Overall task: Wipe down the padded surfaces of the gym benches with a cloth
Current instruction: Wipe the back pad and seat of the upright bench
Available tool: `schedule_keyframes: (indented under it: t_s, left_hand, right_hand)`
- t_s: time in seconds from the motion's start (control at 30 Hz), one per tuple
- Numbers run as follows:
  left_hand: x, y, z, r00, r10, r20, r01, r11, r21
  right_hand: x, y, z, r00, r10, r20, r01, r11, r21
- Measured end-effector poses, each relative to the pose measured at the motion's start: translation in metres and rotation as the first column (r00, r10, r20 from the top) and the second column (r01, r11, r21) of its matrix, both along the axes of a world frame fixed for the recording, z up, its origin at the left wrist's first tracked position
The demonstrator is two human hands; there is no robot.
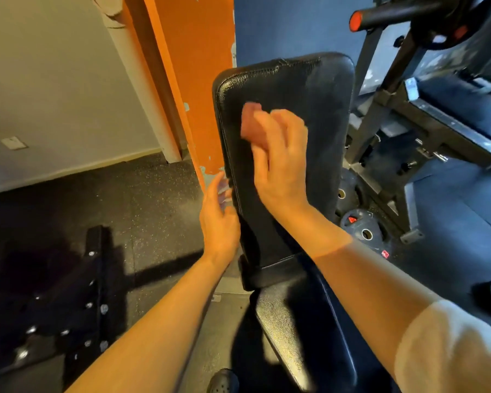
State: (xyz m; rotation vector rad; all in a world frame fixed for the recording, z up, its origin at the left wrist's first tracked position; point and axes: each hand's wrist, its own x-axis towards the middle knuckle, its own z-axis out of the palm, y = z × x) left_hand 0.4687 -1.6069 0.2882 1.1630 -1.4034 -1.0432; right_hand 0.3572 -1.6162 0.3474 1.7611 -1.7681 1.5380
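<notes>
Small, soft pinkish cloth [251, 123], bunched and pinched in right hand [278, 165], pressed against upright black padded vinyl backrest [309, 109]. Probably light, limp, best gripped wadded. Left hand [220, 219] loosely curled at pad's left edge, steadying.

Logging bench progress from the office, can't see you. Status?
Right hand grips pink cloth against the raised back pad. Left hand on the pad's left edge, grip unclear. Seat pad below. Nothing in the way.
</notes>
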Motion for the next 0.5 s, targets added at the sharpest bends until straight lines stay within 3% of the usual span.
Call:
schedule_keyframes:
  t_s: [0.07,0.1,0.17,0.27,0.4,0.5]
  left_hand:
    - [0.003,-0.002,0.000,0.999,-0.028,-0.023,0.030,0.995,0.091]
    - [0.005,-0.001,-0.002,0.998,-0.043,-0.036,0.047,0.992,0.121]
    - [0.010,-0.002,-0.011,0.998,-0.036,-0.050,0.042,0.990,0.138]
    - [0.021,-0.001,-0.031,0.997,0.067,-0.042,-0.057,0.975,0.214]
    - [0.030,0.019,-0.060,0.987,0.154,-0.050,-0.128,0.931,0.343]
    - [0.034,0.044,-0.073,0.991,0.135,0.006,-0.125,0.900,0.418]
  right_hand:
    - [-0.007,-0.027,0.036,0.993,-0.112,0.038,0.113,0.993,-0.021]
    - [-0.010,-0.037,0.042,0.993,-0.120,-0.024,0.120,0.993,0.004]
    - [-0.013,-0.042,0.028,0.980,-0.070,-0.188,0.077,0.997,0.030]
    - [-0.010,-0.017,-0.025,0.958,0.074,-0.276,-0.062,0.997,0.053]
    - [-0.002,0.035,-0.103,0.912,0.244,-0.329,-0.151,0.947,0.284]
    - [0.005,0.063,-0.147,0.876,0.388,-0.288,-0.205,0.838,0.505]
